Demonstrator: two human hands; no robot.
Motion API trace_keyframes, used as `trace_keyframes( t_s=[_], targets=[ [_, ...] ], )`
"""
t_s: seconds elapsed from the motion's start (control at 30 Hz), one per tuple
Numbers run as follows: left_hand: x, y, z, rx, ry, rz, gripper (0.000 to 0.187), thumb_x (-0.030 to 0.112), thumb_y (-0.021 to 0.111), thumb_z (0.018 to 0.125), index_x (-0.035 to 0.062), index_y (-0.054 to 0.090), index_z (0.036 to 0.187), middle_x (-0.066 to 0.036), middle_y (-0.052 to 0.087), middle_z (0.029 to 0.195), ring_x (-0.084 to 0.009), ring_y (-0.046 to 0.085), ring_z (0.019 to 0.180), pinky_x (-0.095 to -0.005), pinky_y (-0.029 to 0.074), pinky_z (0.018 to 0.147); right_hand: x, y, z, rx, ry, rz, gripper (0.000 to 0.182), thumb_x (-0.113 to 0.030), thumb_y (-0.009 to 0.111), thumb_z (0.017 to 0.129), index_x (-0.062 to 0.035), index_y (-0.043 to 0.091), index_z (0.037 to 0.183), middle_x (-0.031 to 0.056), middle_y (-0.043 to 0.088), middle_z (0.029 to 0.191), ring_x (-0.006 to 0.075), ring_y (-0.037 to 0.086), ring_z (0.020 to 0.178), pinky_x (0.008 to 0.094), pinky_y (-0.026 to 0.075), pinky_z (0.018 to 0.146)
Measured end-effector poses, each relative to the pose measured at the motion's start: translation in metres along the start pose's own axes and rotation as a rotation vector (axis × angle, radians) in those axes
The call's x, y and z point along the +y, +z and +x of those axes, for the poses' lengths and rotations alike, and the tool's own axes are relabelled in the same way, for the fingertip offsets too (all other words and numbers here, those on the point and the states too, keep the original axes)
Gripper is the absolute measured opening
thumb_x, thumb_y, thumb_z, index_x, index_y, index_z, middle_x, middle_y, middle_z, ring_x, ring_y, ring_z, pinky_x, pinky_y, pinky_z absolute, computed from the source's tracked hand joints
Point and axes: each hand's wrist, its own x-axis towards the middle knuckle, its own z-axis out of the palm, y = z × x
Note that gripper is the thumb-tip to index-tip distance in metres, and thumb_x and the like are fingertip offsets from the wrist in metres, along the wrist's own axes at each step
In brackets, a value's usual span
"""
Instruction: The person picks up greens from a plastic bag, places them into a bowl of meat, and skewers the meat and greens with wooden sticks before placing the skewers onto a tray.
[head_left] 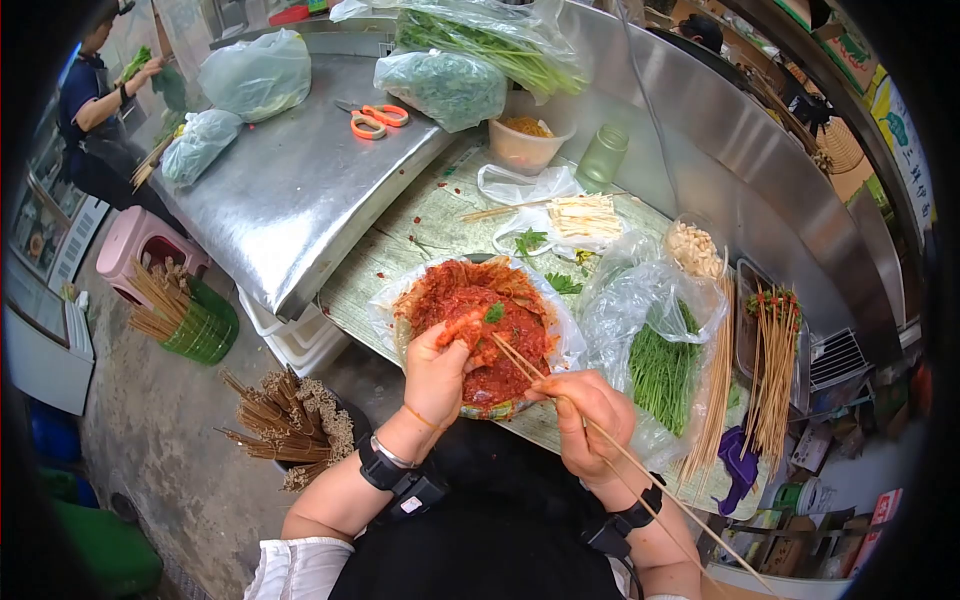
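A bowl lined with clear plastic (pixel 570 345) holds a red, chili-like mixture (pixel 520 355). Above it, my left hand (pixel 436 368) pinches a floppy red-coated piece of food (pixel 465 328), its fingertips smeared red. A green leaf (pixel 494 313) shows just beside that piece. My right hand (pixel 590 415) is closed around thin bamboo skewers (pixel 650 480), whose tips reach over the bowl toward my left fingers. Their long ends slant down to the lower right.
Right of the bowl lie bagged greens (pixel 665 360), bare skewers (pixel 712 410) and loaded skewers (pixel 772 370). Enoki mushrooms (pixel 585 216) sit behind it. Orange-handled scissors (pixel 378 120) rest on the steel counter (pixel 300 180). Another person (pixel 100 110) stands far left, holding greens.
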Motion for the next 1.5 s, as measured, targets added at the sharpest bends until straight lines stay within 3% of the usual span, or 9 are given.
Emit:
trace_keyframes(
  t_s=[0.13,0.27,0.37,0.43,0.53,0.83,0.9,1.0,1.5],
  targets=[
    [0.001,0.000,0.000,-0.002,0.002,0.005,0.024,-0.002,0.045,0.088,-0.0040,0.056,0.109,-0.010,0.060,0.106,-0.0165,0.062,0.089,-0.0278,0.054,0.075,0.004,0.015,-0.004,0.140,0.059,0.150,0.038,0.000,0.057,0.083,0.0002,0.044,0.119,0.0128,0.063,0.083,0.0236,0.065,0.074,0.0287,0.052,0.065],
    [-0.002,0.001,-0.001,-0.038,0.006,0.054,0.025,-0.003,0.046,0.087,-0.0035,0.057,0.109,-0.010,0.061,0.105,-0.0165,0.062,0.088,-0.0270,0.054,0.075,0.012,0.022,-0.001,0.055,0.000,0.024,0.051,0.000,0.059,0.082,-0.0007,0.035,0.127,0.0138,0.063,0.086,0.0239,0.065,0.078,0.0295,0.052,0.069],
    [0.001,0.003,-0.001,-0.052,0.001,0.069,0.025,-0.004,0.045,0.086,-0.0033,0.057,0.108,-0.010,0.061,0.104,-0.0160,0.062,0.088,-0.0257,0.053,0.075,0.008,0.025,0.003,0.113,0.118,0.113,0.048,-0.003,0.063,0.079,-0.0020,0.042,0.123,0.0122,0.062,0.087,0.0240,0.064,0.076,0.0308,0.052,0.068],
    [0.005,0.000,0.003,-0.041,-0.001,0.039,0.026,-0.005,0.045,0.085,-0.0032,0.058,0.107,-0.010,0.061,0.104,-0.0156,0.062,0.087,-0.0249,0.053,0.074,-0.006,0.011,0.010,0.008,0.016,-0.160,0.040,-0.003,0.067,0.075,-0.0037,0.054,0.112,0.0109,0.061,0.087,0.0244,0.062,0.072,0.0306,0.051,0.065],
    [0.005,-0.008,0.006,-0.068,-0.038,0.119,0.023,0.000,0.045,0.089,-0.0043,0.055,0.110,-0.012,0.060,0.107,-0.0217,0.061,0.095,-0.0317,0.053,0.080,-0.005,-0.012,0.003,-0.207,-0.002,-0.140,0.026,-0.002,0.068,0.070,-0.0047,0.063,0.095,0.0100,0.060,0.086,0.0256,0.060,0.070,0.0313,0.049,0.063],
    [0.002,-0.012,0.006,-0.103,-0.059,0.148,0.024,0.000,0.045,0.090,-0.0038,0.054,0.112,-0.011,0.060,0.109,-0.0220,0.062,0.095,-0.0322,0.054,0.079,0.005,-0.014,0.000,-0.081,-0.156,-0.167,0.017,0.002,0.069,0.067,-0.0024,0.061,0.082,0.0097,0.065,0.080,0.0253,0.064,0.074,0.0328,0.052,0.067],
    [0.002,-0.009,0.004,-0.085,-0.055,0.132,0.029,-0.005,0.043,0.085,-0.0016,0.057,0.110,-0.008,0.061,0.104,-0.0127,0.061,0.082,-0.0203,0.049,0.062,0.002,-0.015,0.002,-0.063,-0.095,-0.118,0.017,0.002,0.069,0.068,-0.0022,0.061,0.081,0.0101,0.066,0.080,0.0247,0.065,0.073,0.0315,0.052,0.066],
    [0.012,0.005,0.001,-0.048,-0.108,0.050,0.030,-0.005,0.042,0.085,-0.0018,0.056,0.111,-0.008,0.061,0.105,-0.0113,0.061,0.079,-0.0190,0.046,0.059,0.006,-0.017,0.000,-0.047,0.008,-0.028,0.015,0.003,0.070,0.069,-0.0021,0.061,0.081,0.0104,0.066,0.079,0.0234,0.065,0.071,0.0293,0.052,0.065],
    [0.006,-0.003,0.002,-0.099,-0.080,0.078,0.030,-0.006,0.043,0.084,-0.0028,0.057,0.110,-0.008,0.061,0.105,-0.0168,0.062,0.090,-0.0257,0.053,0.075,0.011,-0.006,0.008,0.027,-0.121,-0.202,0.014,0.000,0.071,0.070,-0.0019,0.059,0.077,0.0097,0.065,0.075,0.0230,0.063,0.067,0.0297,0.049,0.059]
  ],
)
